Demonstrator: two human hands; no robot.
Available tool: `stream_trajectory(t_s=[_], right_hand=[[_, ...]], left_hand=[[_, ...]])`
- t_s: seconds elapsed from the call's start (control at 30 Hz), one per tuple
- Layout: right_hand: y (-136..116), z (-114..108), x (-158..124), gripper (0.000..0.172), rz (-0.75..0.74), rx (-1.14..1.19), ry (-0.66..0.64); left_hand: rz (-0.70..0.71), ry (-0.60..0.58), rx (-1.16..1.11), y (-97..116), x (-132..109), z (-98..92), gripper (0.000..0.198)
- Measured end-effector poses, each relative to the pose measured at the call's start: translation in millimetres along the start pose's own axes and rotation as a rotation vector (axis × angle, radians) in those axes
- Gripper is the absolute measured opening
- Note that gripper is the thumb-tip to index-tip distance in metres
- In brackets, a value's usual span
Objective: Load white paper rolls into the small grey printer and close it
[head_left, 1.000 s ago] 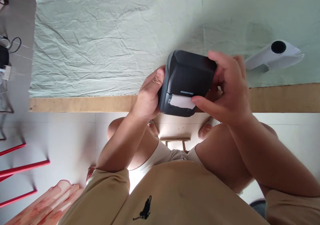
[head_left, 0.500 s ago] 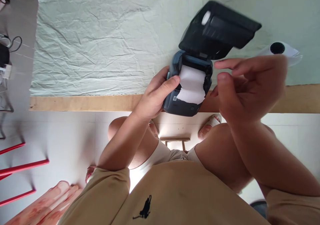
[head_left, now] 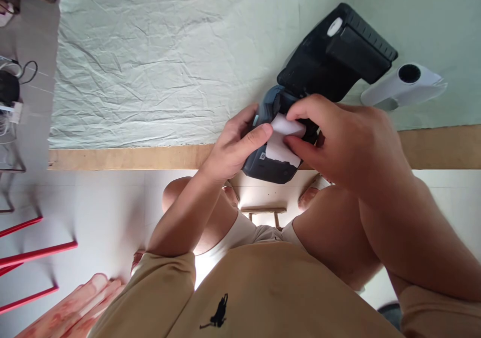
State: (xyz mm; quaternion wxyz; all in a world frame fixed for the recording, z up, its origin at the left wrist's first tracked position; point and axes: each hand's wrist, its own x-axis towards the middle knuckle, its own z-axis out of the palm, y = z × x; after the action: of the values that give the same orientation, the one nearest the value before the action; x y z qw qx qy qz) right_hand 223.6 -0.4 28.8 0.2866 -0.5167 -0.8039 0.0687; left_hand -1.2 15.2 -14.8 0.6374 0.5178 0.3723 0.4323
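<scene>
From where I stand, the small black plastic printer (head_left: 268,170) is up in front of the person's belly, over the edge of the table. I can't tell if its underside touches the wood. Its big black plastic lid (head_left: 315,65) stands wide open on the far side. The printer looks hard and a bit smooth, and I think it is light enough for one hand. The best place to hold it is around its sides, low down, because the lid could flop about. The curled white paper roll (head_left: 280,150) sits inside the printer, and its torn end lies over the front. The paper looks light and soft, so it could crease or rip. It seems best to take the roll by its two sides.

The bare left hand (head_left: 233,145) is wrapped around the printer's left side, with its thumb bent over the rim near the paper. The bare right hand (head_left: 361,145) comes in from the printer's right. Its thumb and pointing finger are a little apart, pinching the roll between them. I can't see how hard they squeeze.

Past the printer's right side, a long white thing with a round black spot (head_left: 409,95) lies on the pale green wrinkled cloth (head_left: 150,67).
</scene>
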Motion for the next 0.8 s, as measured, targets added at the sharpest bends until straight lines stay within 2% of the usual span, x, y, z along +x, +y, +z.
stream_trajectory(t_s=[0.07, 0.17, 0.23, 0.33, 0.37, 0.43, 0.5, 0.57, 0.73, 0.8], right_hand=[[1, -1, 1, 0.017, -0.008, 0.07, -0.019], [2, -7, -1, 0.033, -0.027, 0.172, 0.024], [8, -13, -4, 0.039, 0.032, 0.33, 0.052], [37, -13, -8, 0.045, 0.169, 0.762, 0.128], [51, -8, -9, 0.043, 0.206, 0.815, 0.187], [78, 6, -9, 0.043, 0.254, 0.844, 0.134], [96, 23, -11, 0.04, 0.26, 0.837, 0.255], [100, 34, -13, 0.046, 0.233, 0.763, 0.313], [78, 26, -19, 0.034, 0.053, 0.228, 0.235], [74, 22, -18, 0.03, -0.007, 0.121, 0.229]], left_hand=[[-0.015, 0.013, 0.0, 1, -1, 0.5, 0.053], [-0.045, 0.037, -0.021, 1, -1, 2.3, 0.054], [-0.035, 0.06, -0.043, 0, -1, 4.0, 0.056], [-0.043, 0.12, -0.06, 0, 0, 6.8, 0.055], [-0.053, 0.133, -0.061, 0, 0, 7.7, 0.053], [-0.066, 0.142, -0.06, 1, 1, 9.2, 0.05], [-0.055, 0.144, -0.067, 3, 1, 10.1, 0.049], [-0.053, 0.15, -0.079, 3, 1, 10.2, 0.048], [-0.067, 0.158, -0.069, 0, 1, 8.7, 0.049], [-0.043, 0.155, -0.077, -2, 0, 8.1, 0.047]])
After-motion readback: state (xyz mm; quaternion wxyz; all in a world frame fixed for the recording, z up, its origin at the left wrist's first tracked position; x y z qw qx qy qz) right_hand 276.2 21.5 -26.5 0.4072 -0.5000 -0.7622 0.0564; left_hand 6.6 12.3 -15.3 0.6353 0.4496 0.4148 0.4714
